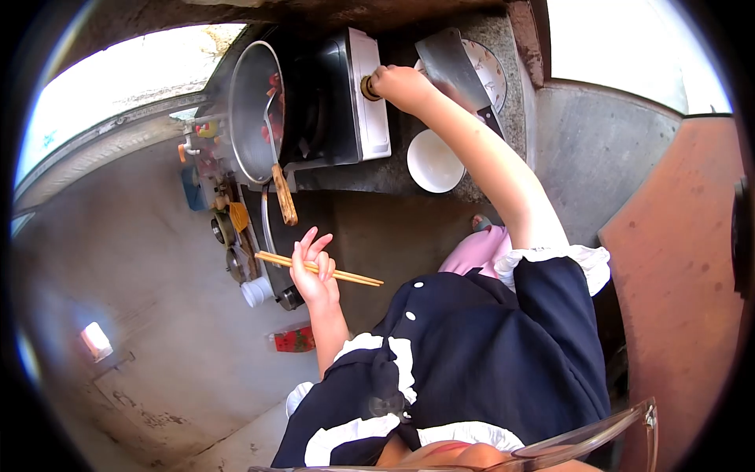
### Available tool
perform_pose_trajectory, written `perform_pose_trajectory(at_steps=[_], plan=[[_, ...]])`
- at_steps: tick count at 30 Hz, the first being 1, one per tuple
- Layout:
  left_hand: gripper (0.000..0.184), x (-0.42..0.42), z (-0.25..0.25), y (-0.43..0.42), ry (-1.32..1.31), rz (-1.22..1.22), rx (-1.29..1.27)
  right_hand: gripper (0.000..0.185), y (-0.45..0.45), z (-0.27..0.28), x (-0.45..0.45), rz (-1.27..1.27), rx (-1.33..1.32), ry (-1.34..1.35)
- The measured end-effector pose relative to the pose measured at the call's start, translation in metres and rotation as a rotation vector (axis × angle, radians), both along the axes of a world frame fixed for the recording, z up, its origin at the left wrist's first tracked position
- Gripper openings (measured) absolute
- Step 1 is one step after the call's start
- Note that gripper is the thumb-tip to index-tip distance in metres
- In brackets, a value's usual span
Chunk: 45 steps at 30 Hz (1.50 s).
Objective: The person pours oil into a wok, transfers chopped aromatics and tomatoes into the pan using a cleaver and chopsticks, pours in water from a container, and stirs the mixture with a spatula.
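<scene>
My left hand (313, 271) is closed round a pair of wooden chopsticks (354, 277), held off to the left of my body, with some fingers raised. My right arm reaches forward, and my right hand (393, 85) is at the brass-coloured knob (369, 88) on the white front of a gas stove (370, 126). Its fingers are closed on the knob. Left of the stove's front sits a wok (245, 118) holding red pieces of food (273, 82). A metal spatula with a worn wooden handle (284, 195) rests in it, handle over the rim.
A white bowl (436, 161) stands under my right forearm. Beyond it, a cleaver (452, 69) lies across a patterned plate (489, 71) on the stone counter (515, 102). Several jars and containers, including a white tub (256, 292), line the left side. A red packet (294, 339) is lower down.
</scene>
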<state>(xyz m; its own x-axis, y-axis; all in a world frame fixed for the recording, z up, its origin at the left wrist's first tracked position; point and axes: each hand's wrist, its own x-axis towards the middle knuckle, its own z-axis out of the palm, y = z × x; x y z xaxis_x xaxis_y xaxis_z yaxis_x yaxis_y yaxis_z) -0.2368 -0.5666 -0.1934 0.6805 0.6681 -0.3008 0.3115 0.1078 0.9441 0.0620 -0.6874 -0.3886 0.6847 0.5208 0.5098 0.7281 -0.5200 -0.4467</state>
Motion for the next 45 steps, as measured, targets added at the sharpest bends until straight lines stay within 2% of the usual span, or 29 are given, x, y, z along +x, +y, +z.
perform_pose_trajectory(at_steps=[4,6,8,12,13,16,18,20,22,23,24,26,29,32,33,35,37,41,45], plan=[[0.046,0.001,-0.001,-0.004,0.011,-0.005,0.031,0.015,-0.013,0.045,-0.027,-0.052,0.203,0.025],[0.045,-0.002,-0.001,-0.002,0.006,-0.008,0.044,0.014,-0.019,0.084,-0.06,0.088,0.379,-0.017],[0.045,-0.005,-0.005,0.001,-0.023,-0.01,0.036,0.022,-0.005,0.116,-0.097,0.262,0.57,-0.073],[0.034,-0.015,0.009,-0.003,-0.167,0.043,0.007,0.048,0.011,0.17,-0.161,0.479,0.433,-0.011],[0.029,-0.021,0.016,0.0,-0.181,0.045,0.032,0.054,0.021,0.179,-0.173,0.437,0.379,0.016],[0.032,-0.044,0.051,0.02,-0.22,0.045,0.197,0.056,0.053,0.203,-0.198,0.265,0.19,0.056],[0.032,-0.059,0.067,0.043,-0.247,0.103,0.344,0.055,0.074,0.209,-0.206,0.127,-0.059,0.011],[0.028,-0.07,0.079,0.076,-0.245,0.169,0.485,0.045,0.094,0.214,-0.211,-0.074,-0.222,-0.046],[0.026,-0.078,0.079,0.12,-0.145,0.215,0.539,0.025,0.115,0.21,-0.213,-0.262,-0.239,-0.128],[0.024,-0.083,0.078,0.143,-0.085,0.231,0.562,0.025,0.123,0.208,-0.213,-0.308,-0.267,-0.112],[0.023,-0.084,0.068,0.172,-0.034,0.174,0.694,0.025,0.129,0.206,-0.212,-0.357,-0.299,-0.093],[0.024,-0.084,0.056,0.205,0.026,0.113,0.53,0.025,0.136,0.207,-0.207,-0.383,-0.333,-0.008],[0.025,-0.076,0.028,0.243,0.031,-0.114,0.318,0.023,0.138,0.216,-0.202,-0.355,-0.448,0.245],[0.027,-0.066,0.009,0.262,-0.013,-0.329,0.045,0.013,0.137,0.228,-0.203,-0.405,-0.531,0.157],[0.029,-0.059,0.004,0.26,-0.088,-0.335,-0.05,0.014,0.133,0.235,-0.203,-0.432,-0.518,0.184],[0.029,-0.054,0.004,0.262,-0.094,-0.442,-0.1,0.019,0.125,0.258,-0.205,-0.474,-0.471,0.34],[0.026,-0.052,-0.002,0.268,-0.086,-0.527,-0.112,0.02,0.111,0.274,-0.211,-0.447,-0.429,0.311],[0.019,-0.05,-0.008,0.271,-0.074,-0.546,-0.166,0.019,0.098,0.329,-0.231,-0.434,-0.265,0.449],[0.013,-0.049,-0.011,0.28,-0.061,-0.664,-0.247,0.018,0.104,0.362,-0.242,-0.442,-0.345,0.414]])
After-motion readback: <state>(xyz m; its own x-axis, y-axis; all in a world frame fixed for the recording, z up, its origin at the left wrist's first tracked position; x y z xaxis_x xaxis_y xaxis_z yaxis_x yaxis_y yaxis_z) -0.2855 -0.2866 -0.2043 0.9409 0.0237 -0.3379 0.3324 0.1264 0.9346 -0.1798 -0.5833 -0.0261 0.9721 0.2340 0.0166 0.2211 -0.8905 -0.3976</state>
